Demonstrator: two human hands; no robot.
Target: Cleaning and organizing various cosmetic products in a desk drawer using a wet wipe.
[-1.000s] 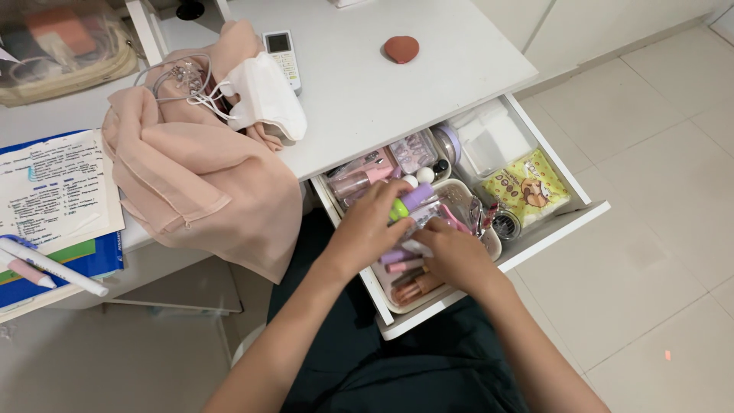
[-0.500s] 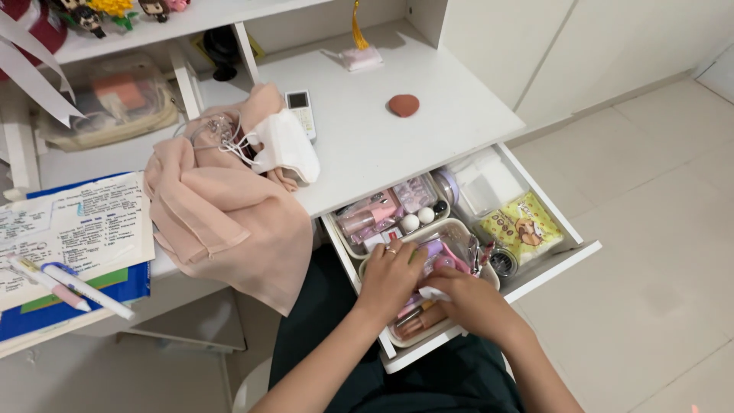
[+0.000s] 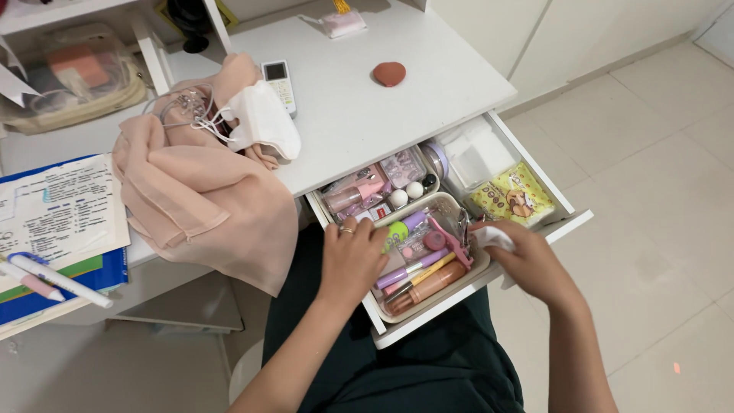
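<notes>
An open white drawer [image 3: 569, 206] under the white desk [image 3: 359, 107] holds a white tray [image 3: 483, 269] full of small cosmetic tubes and pens. My left hand [image 3: 353, 256] rests on the tray's left end, fingers curled over a green and purple tube [image 3: 404, 227]. My right hand [image 3: 521, 256] is at the tray's right end, closed on a small white crumpled piece [image 3: 493, 237], perhaps tissue. A pink comb-like tool [image 3: 451, 241] and an orange tube [image 3: 432, 283] lie in the tray between my hands.
At the drawer's back are a yellow printed packet [image 3: 514, 196], white pads [image 3: 478, 151] and a second tray of pink bottles [image 3: 359, 193]. On the desk lie a peach cloth [image 3: 202, 199], white mask [image 3: 264, 122], remote [image 3: 279, 80], brown round object [image 3: 389, 73], papers and pens [image 3: 53, 279].
My right hand has moved from the tray's middle to its right end, now holding the white piece. My left hand stays on the tray's left end. The tray's contents are uncovered.
</notes>
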